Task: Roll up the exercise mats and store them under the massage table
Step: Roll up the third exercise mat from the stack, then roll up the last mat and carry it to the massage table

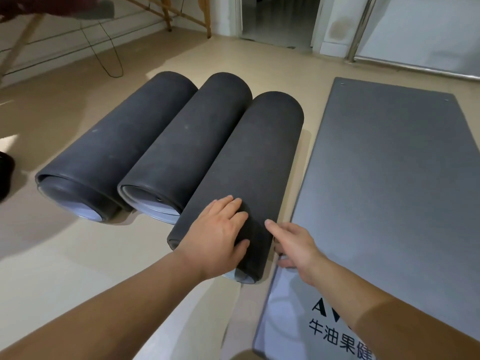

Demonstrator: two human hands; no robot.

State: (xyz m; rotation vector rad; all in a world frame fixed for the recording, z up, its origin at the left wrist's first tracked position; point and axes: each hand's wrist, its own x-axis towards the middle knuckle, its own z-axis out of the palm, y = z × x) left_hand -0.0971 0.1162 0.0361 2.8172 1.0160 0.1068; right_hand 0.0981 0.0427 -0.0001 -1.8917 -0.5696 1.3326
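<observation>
Two hands on the near end of a rolled mat, on the floor.

The left hand [220, 235] lies flat on top of the nearest rolled mat [241, 183], fingers spread and palm down, with the arm reaching straight out from the person. The right hand [291, 245] sits at the right side of the same roll, pointer finger stretched out on it and the other fingers curled low by the edge of the flat mat [384, 193]. This roll touches the middle rolled mat [187, 146], and that one touches the left rolled mat [117, 146]. All three lie side by side on the tan floor [78, 255]. The flat grey mat is spread out just beside them on the right. The wooden legs of the massage table [166, 14] stand far back, well apart from the rolls.
</observation>
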